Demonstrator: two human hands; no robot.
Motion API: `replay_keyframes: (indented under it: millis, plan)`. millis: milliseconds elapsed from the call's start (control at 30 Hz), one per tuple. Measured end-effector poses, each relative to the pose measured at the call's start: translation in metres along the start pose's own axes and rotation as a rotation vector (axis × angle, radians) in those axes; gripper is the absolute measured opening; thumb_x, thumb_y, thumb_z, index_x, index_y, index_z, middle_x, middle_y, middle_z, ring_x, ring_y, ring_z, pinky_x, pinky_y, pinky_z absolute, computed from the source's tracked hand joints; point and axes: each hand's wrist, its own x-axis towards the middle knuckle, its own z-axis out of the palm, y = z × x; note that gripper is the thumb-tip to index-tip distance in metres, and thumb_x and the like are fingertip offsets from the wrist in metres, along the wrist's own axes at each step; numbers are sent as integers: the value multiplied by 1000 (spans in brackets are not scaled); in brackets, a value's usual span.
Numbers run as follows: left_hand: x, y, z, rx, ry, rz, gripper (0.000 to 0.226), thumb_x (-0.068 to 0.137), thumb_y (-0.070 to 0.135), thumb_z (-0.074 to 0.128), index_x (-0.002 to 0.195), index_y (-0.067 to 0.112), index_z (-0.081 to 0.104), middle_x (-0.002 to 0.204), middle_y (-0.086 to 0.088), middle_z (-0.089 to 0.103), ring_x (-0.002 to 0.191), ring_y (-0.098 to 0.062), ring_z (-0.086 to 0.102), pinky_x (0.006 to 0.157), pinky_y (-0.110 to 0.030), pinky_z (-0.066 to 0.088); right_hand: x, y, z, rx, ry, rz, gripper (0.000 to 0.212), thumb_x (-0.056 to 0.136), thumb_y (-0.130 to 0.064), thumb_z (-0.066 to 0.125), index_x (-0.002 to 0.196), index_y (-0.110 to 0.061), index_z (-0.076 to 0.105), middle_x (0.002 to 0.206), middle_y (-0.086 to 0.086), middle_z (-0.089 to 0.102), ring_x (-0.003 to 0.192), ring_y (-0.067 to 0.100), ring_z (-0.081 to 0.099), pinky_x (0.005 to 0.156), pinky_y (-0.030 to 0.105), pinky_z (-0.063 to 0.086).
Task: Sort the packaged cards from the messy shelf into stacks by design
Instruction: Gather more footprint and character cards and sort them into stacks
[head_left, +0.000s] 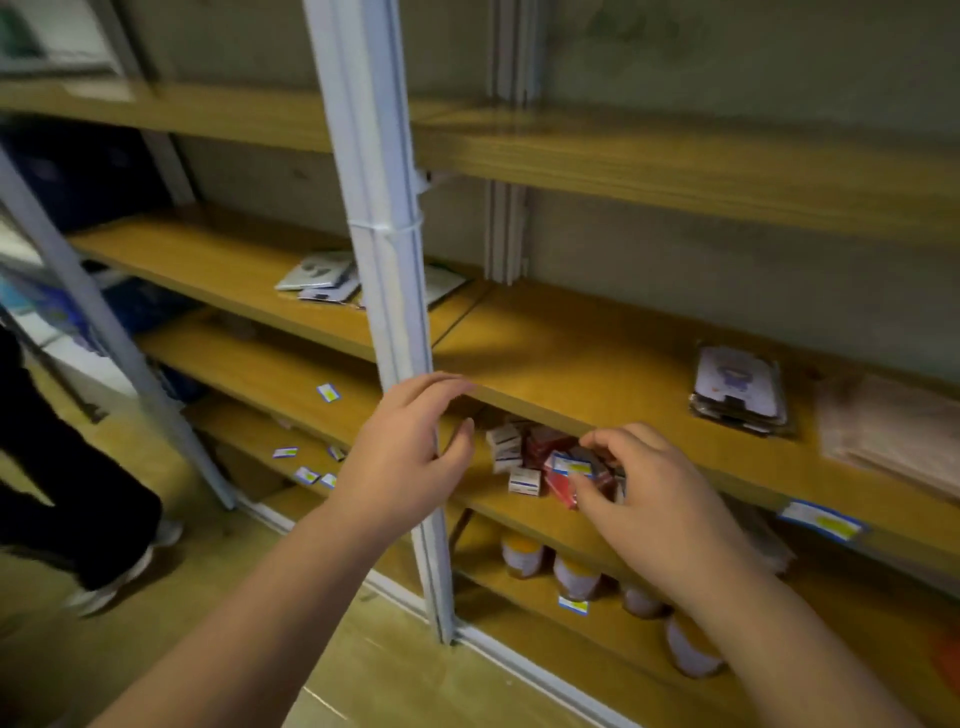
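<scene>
From the head camera, the right hand (660, 493) curls its fingers around a red card pack (566, 488) at the near edge of a jumbled pile of packs (524, 457) on the wooden shelf (498, 501). The left hand (410, 452), fingers spread and holding nothing, hovers just left of that pile, in front of the white upright post (384, 249). A wrapped stack of purple cards (737, 389) lies on the shelf above, up and right of the right hand.

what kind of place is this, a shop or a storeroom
Probably a small shop or its stockroom: long wooden shelves on metal uprights, price labels stuck along the shelf edges, and small boxed goods and jars laid out in groups.
</scene>
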Motion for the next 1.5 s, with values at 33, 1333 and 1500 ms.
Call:
replay_keyframes:
  millis: [33, 1333, 1500]
  plan:
    - [-4, -13, -12, 15, 0, 4, 41, 97, 35, 56, 136, 24, 60, 138, 11, 55, 132, -5, 44, 107, -21, 37, 3, -17, 8, -8, 2, -10, 36, 91, -45, 62, 125, -33, 59, 118, -14, 54, 108, 9, 54, 91, 31, 50]
    - [149, -349, -171, 197, -33, -262, 51, 97, 42, 56, 145, 28, 49, 145, 9, 48, 132, -13, 45, 99, -30, 40, 261, -265, 202, -34, -143, -167, 45, 95, -51, 53, 137, -34, 49, 132, -15, 48, 120, 4, 46, 98, 24, 46]
    - [196, -368, -143, 155, -110, -210, 52, 96, 47, 55, 143, 27, 50, 143, 6, 52, 133, -18, 44, 100, -36, 42, 279, -266, 206, -99, -97, -81, 46, 96, -48, 52, 139, -32, 49, 133, -13, 48, 123, 7, 44, 101, 27, 43]
